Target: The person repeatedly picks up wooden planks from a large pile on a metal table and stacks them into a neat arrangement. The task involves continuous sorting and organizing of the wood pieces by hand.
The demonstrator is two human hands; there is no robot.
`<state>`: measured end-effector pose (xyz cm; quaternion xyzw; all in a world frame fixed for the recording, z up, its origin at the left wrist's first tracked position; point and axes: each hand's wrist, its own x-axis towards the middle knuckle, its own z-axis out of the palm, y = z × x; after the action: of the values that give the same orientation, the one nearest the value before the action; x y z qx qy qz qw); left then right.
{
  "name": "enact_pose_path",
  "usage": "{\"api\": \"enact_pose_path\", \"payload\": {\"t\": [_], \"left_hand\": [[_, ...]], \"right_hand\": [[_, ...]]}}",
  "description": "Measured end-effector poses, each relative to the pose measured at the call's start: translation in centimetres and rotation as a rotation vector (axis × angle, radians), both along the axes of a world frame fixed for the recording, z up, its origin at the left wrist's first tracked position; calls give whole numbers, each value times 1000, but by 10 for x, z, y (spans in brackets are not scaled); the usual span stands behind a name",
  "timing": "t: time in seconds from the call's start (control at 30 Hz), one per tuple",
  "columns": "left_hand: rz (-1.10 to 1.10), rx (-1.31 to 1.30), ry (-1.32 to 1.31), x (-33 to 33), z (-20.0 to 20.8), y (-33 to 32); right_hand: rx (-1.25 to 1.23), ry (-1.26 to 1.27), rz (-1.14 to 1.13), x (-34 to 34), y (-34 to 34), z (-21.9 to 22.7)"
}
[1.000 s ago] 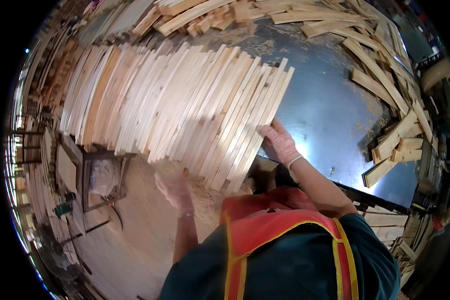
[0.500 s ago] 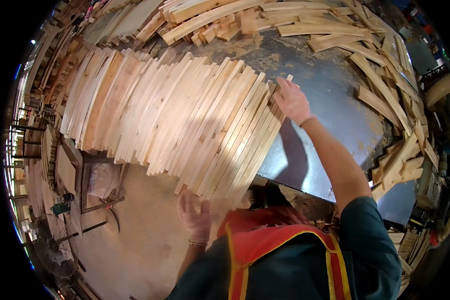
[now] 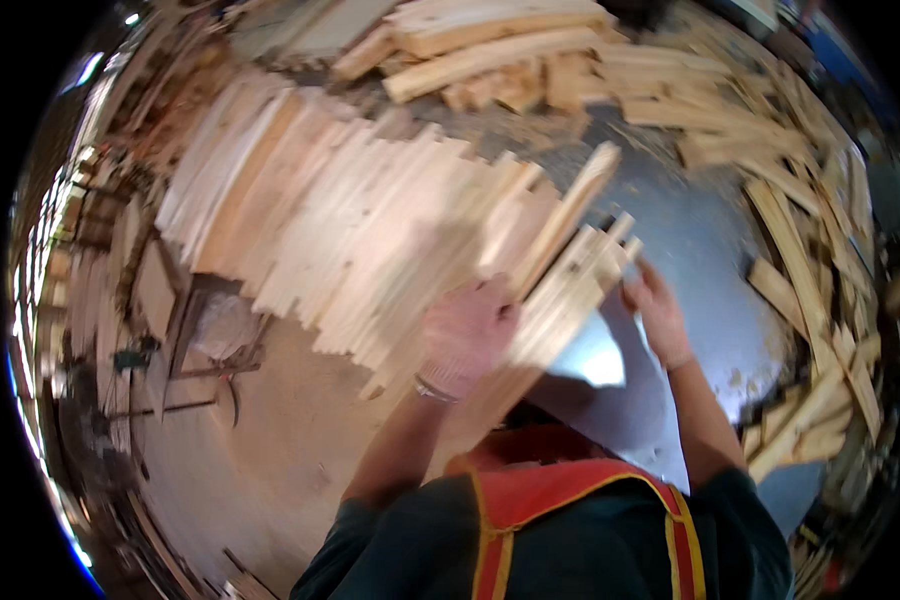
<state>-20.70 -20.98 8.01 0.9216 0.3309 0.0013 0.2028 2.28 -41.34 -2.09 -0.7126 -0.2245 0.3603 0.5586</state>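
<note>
A wide row of pale wooden strips (image 3: 360,215) lies side by side across the bench. At its right end a small group of strips (image 3: 570,300) sits apart, angled toward my body. My left hand (image 3: 470,325), in a light knit glove, is closed around the near part of one wooden strip (image 3: 573,207) that is lifted at a slant between the row and the group. My right hand (image 3: 658,315) is beside the group's right edge, its fingers curled near the outermost strip. Motion blur hides whether those fingers touch it.
A dark metal tabletop (image 3: 715,235) with sawdust extends to the right. Loose boards (image 3: 790,250) are heaped along its right edge, and thicker planks (image 3: 500,45) are stacked at the back. Left of me is a frame holding a plastic bag (image 3: 223,325) above the dusty floor (image 3: 260,430).
My left hand has moved up and right from the strips' near ends onto a strip. My right hand has come down from the far ends. Several right-end strips have separated from the row.
</note>
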Motion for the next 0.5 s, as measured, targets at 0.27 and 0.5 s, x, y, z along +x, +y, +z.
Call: {"api": "enact_pose_path", "payload": {"t": [0.27,0.5], "left_hand": [[57,30,291,-21,-29,64],[89,-52,175,-142,-39,154]], "right_hand": [[35,569,103,-141,33,-8],[132,364,-359,-200,62,-73]]}}
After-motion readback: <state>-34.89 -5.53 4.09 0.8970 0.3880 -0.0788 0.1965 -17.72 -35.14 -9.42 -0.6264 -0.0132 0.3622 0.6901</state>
